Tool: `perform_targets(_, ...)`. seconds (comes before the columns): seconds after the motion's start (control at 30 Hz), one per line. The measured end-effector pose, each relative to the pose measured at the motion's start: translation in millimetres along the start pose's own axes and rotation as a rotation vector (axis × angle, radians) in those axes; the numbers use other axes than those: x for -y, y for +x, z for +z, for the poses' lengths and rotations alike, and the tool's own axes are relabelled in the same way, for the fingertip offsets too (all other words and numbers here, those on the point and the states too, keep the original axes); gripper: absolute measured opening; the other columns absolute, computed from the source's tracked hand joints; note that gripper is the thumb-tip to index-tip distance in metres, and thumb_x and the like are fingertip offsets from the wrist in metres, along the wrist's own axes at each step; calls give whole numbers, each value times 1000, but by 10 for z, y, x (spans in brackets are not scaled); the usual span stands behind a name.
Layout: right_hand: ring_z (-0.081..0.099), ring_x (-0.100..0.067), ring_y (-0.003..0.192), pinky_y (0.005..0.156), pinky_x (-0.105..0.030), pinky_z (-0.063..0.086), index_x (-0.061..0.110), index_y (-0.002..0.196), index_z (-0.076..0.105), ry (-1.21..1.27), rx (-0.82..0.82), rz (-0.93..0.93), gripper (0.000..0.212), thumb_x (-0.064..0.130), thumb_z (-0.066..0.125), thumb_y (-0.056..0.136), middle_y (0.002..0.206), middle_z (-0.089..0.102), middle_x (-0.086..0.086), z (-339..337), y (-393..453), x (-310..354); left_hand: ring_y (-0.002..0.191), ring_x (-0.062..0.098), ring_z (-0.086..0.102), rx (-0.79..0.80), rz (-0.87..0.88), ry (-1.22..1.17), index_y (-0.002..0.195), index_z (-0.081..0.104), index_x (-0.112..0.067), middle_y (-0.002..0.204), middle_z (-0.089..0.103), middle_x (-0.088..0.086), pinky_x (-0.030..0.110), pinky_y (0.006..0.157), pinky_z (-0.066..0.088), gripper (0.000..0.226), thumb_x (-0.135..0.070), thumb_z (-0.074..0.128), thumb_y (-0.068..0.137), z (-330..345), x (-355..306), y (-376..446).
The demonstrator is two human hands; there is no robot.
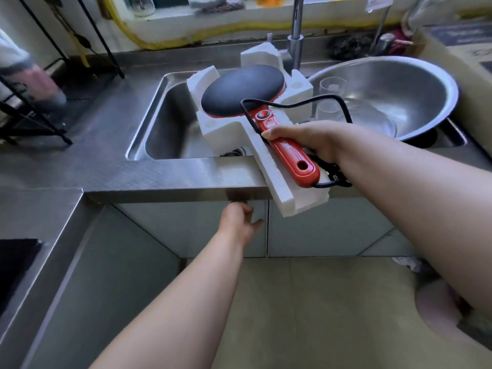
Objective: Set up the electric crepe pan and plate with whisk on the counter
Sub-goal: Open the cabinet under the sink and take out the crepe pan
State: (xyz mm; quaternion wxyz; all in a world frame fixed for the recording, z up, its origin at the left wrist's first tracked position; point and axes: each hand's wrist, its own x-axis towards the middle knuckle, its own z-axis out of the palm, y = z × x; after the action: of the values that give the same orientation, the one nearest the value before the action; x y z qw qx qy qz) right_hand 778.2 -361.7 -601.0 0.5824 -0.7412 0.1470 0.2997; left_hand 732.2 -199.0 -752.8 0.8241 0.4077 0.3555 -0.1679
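Note:
The electric crepe pan (241, 89) has a black domed plate and a red handle (288, 151), and it still lies in its white foam packing (229, 131). My right hand (306, 139) grips the red handle and holds pan and foam over the sink's front edge. A black power cord (306, 103) loops above the handle. My left hand (241, 222) hangs below the counter lip in front of the cabinet doors, fingers loosely apart and holding nothing. No plate or whisk is visible.
The steel sink (165, 123) sits under the pan. A large steel bowl (394, 91) with a clear glass (331, 97) stands to the right, with the tap (296, 35) behind. A black wire rack (40, 97) stands on the counter (101, 145) at left. A cardboard box (458, 59) is at far right.

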Motion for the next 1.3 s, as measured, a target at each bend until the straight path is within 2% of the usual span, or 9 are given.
perform_targets(0.17,67,-26,85,86,-39,55,13,116,54,-15,-8,-10,55,44,74,75,102,69,-12,21,-36,-4,77,18,50,6,-102,470,91,55,-12,89,49,3,52,90,42,32,9,31,89,-7,-26,-138)
perform_targets(0.33,67,-24,81,83,-38,56,13,109,56,35,-41,-29,46,39,74,77,97,69,-11,64,-139,-15,107,30,54,114,-323,918,114,59,-9,111,60,11,39,86,43,33,-12,31,98,-3,-274,-462)
perform_targets(0.43,66,-24,80,81,-37,55,13,111,56,69,-41,-36,48,40,74,77,98,68,-11,136,-175,-82,109,30,60,150,-231,834,115,65,-4,124,66,13,37,78,47,43,-21,28,100,134,-520,-666)
perform_targets(0.57,66,-25,81,85,-39,55,14,110,57,110,-63,-57,48,42,75,75,98,68,-11,255,-343,-61,109,36,61,185,-124,594,121,56,-5,107,68,20,50,107,40,61,-52,22,101,344,-758,-859)
perform_targets(0.73,68,-24,80,71,-34,56,14,109,57,118,-67,-109,50,44,76,73,98,70,-10,255,-776,-25,88,33,66,198,-21,510,133,51,-6,106,68,19,43,77,54,87,-75,23,89,523,-719,-1371)
perform_targets(0.83,68,-24,76,68,-34,55,13,104,59,125,-38,-151,40,41,73,78,91,70,-9,260,-1222,-62,91,34,70,205,41,467,130,58,-9,102,72,16,49,87,54,94,-83,31,79,594,-580,-1792)
perform_targets(0.93,69,-26,78,66,-35,54,11,106,60,112,-8,-150,47,44,74,76,94,71,-10,301,-1725,-153,103,37,69,181,90,466,121,65,-12,112,72,17,57,99,47,88,-81,37,76,654,-366,-2329)
perform_targets(1.13,62,-23,69,59,-32,48,9,88,57,1,36,-178,35,42,69,82,83,65,-10,438,-3121,-284,102,30,68,12,192,440,127,62,-11,113,71,14,43,103,49,84,-77,32,84,688,185,-3864)
perform_targets(1.3,61,-21,74,77,-32,52,10,98,57,-50,109,-266,41,45,69,81,88,64,-8,638,-4255,-239,94,27,64,19,294,348,125,56,-8,141,56,13,31,111,38,73,-67,26,95,594,423,-5261)
